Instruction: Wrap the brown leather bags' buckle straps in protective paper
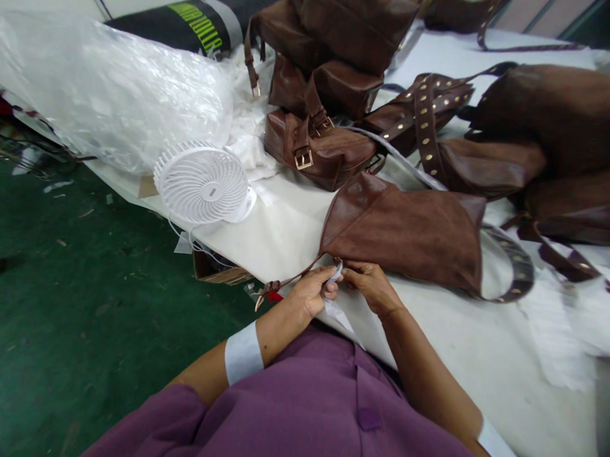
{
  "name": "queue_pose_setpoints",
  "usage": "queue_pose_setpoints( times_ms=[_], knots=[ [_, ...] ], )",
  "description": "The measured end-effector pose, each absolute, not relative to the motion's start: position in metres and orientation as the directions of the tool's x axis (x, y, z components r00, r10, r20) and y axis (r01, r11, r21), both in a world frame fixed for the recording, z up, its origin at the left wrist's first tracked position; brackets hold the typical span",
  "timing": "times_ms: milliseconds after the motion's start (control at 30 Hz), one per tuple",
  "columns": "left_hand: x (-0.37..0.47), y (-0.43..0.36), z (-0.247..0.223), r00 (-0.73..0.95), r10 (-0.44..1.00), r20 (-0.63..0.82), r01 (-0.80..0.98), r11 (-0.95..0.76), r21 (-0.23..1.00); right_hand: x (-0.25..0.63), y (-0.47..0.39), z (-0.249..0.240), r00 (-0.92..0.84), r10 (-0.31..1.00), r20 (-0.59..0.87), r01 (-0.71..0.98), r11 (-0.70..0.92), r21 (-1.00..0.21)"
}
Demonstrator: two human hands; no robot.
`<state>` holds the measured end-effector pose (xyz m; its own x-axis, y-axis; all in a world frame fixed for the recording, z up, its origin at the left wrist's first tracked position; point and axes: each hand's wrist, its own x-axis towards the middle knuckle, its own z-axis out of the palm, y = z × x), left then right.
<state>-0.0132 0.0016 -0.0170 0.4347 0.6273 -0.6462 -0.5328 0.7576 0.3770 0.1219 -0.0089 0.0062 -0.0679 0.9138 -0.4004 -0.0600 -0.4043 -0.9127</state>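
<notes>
A brown suede handbag (409, 232) with smooth leather corners lies on its side on the table just beyond my hands. My left hand (313, 289) is closed around a small silvery-grey curved piece (336, 272), held upright close to the bag's near edge. Right beside it, my right hand (376, 284) has its fingers pinched together by that piece and the bag's edge; what sits between them is hidden. A thin leather strap with a buckle (267, 294) runs from the bag's corner past my left wrist and over the table's edge.
A white fan (206, 185) stands at the left table edge, its cable hanging down. Behind it lies clear plastic wrapping (114, 88). Brown bags (328, 149) are piled at the back, and studded ones (508, 142) at right. White paper (556, 330) lies near right.
</notes>
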Motion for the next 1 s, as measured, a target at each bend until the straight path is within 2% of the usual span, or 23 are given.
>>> queue_pose_setpoints(
  times_ms=[167,433,667,767,867,1000],
  knots=[
    [-0.014,0.004,-0.021,0.484,0.567,-0.666,-0.498,0.805,0.324,0.123,-0.008,0.004,-0.044,0.900,-0.435,-0.053,-0.437,-0.898],
    [-0.017,0.005,-0.021,0.467,0.575,-0.672,-0.449,0.809,0.380,0.116,-0.008,-0.004,0.047,0.917,-0.396,0.082,-0.399,-0.913],
    [-0.019,0.006,-0.014,0.478,0.601,-0.640,-0.459,0.792,0.402,0.107,-0.010,-0.004,0.085,0.924,-0.373,-0.051,-0.370,-0.928],
    [-0.017,0.003,-0.008,0.463,0.631,-0.623,-0.442,0.773,0.455,0.104,-0.012,-0.007,0.110,0.934,-0.340,-0.043,-0.337,-0.941],
    [-0.017,-0.001,-0.001,0.411,0.687,-0.599,-0.423,0.726,0.542,0.103,-0.012,-0.008,0.176,0.935,-0.310,0.057,-0.324,-0.944],
    [-0.017,-0.002,0.004,0.336,0.748,-0.572,-0.417,0.663,0.622,0.105,-0.008,-0.002,0.248,0.939,-0.239,0.351,-0.317,-0.881]
  ],
)
